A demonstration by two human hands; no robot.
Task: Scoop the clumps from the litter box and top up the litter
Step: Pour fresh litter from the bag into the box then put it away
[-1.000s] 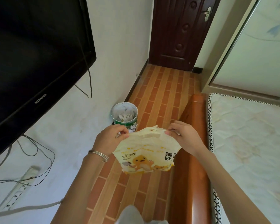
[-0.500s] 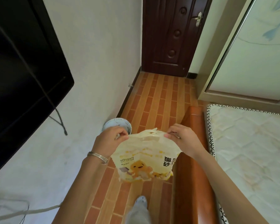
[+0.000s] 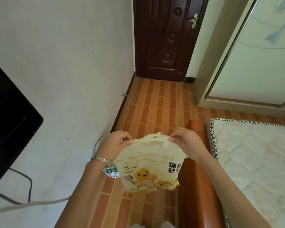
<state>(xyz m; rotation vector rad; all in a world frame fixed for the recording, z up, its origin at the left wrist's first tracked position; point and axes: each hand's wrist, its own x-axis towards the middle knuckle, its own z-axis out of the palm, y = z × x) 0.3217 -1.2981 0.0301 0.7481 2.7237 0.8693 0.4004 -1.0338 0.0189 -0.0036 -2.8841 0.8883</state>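
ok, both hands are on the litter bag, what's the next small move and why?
The left hand and right hand each pinch an upper corner of the litter bag, which hangs in the air between them. Its mouth looks closed. So probably: pull the corners apart to open the top before any pouring.

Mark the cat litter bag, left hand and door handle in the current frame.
cat litter bag (image 3: 146, 163): head view, middle of the printed front panel.
left hand (image 3: 113, 145): head view, back of the hand.
door handle (image 3: 194, 21): head view, its metal plate.
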